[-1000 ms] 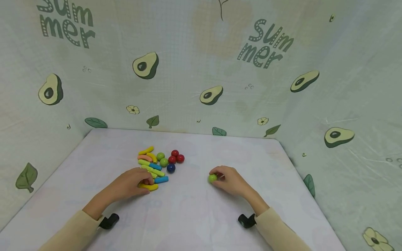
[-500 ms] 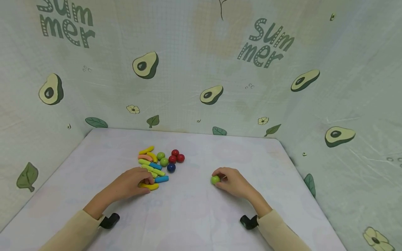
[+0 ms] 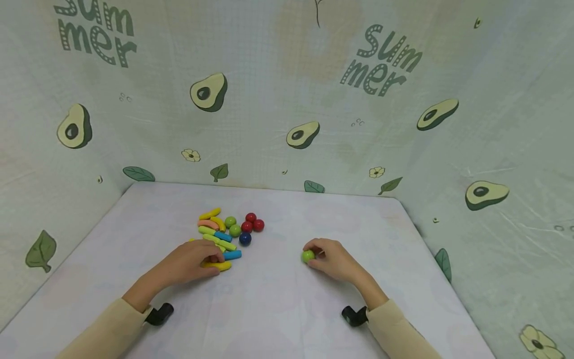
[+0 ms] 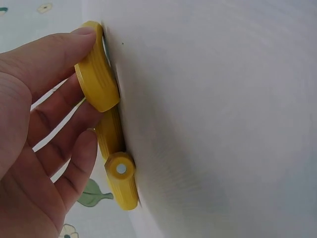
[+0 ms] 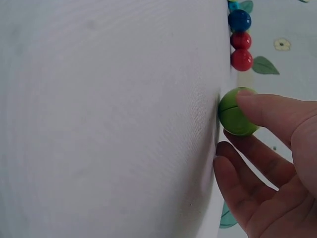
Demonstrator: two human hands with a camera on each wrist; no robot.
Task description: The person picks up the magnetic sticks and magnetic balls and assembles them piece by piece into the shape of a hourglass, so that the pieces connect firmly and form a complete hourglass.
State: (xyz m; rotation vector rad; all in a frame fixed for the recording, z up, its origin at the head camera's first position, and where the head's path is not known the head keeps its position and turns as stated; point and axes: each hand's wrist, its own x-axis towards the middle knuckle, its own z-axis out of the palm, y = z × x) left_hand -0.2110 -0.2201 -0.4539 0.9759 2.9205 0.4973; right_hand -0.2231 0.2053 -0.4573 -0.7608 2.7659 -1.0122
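On the white table, my left hand pinches a curved yellow banana-shaped piece at the near end of a colourful group. In the left wrist view the thumb lies on this yellow piece, with fingers behind it. Beyond it lie more yellow pieces, one showing a round end with a silvery dot. Farther right, my right hand holds a green ball between thumb and fingers. A thin seam crosses that ball in the right wrist view, where it sits right at the tabletop.
Beside the left hand are blue sticks, lime sticks, an orange curved piece and yellow ones. Two green balls, several red balls and a dark blue ball cluster alongside. A patterned cloth rises behind the table.
My left hand has shifted slightly right with the yellow piece, and a yellow tip now shows behind it. The right hand has moved a little to the right with the green ball.
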